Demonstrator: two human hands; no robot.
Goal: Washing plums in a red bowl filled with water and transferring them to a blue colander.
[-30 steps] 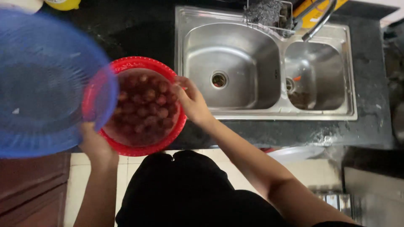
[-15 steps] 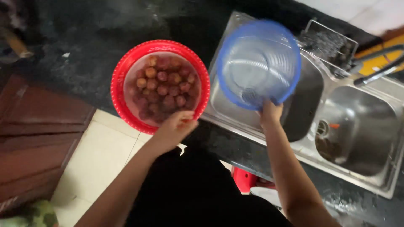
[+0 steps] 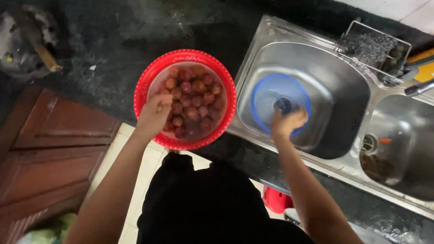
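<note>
No packages, labels, signs or screens are to be seen anywhere in this view; no printed surface can be made out on the counter, at the sink or on the cupboard front.
</note>
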